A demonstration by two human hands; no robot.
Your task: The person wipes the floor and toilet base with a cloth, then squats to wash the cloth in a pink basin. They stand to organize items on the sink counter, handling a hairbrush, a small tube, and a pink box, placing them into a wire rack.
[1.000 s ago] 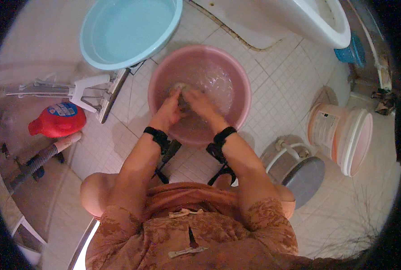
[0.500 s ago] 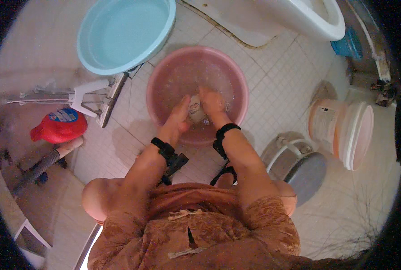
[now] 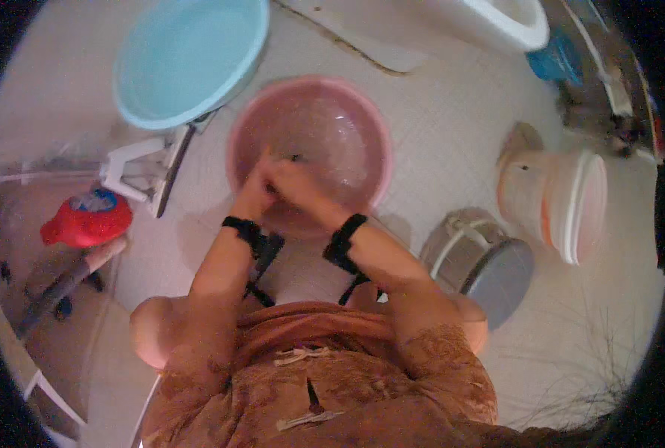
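Note:
A round pink basin (image 3: 382, 142) stands on the floor in front of me, with shiny, wet-looking liquid inside. Both my hands are in its left part, pressed against each other. My left hand (image 3: 255, 188) is closed and blurred by motion. Across it lies my right hand (image 3: 291, 183), also closed, its fingers meeting the left ones. Whatever lies between them is hidden. A small dark spot shows beside the right fingers. Black bands circle both wrists.
A light blue basin (image 3: 190, 63) stands at the far left beside a white-framed squeegee (image 3: 134, 168) and a red bottle (image 3: 89, 220). To the right are a grey-topped stool (image 3: 500, 284) and a lidded bucket (image 3: 549, 198). White ceramic fixture (image 3: 508, 22) at the back.
My hands have come together and shifted to the left side of the pink basin. The pale patterned thing seen between them before is now out of sight. The whole view has shifted slightly.

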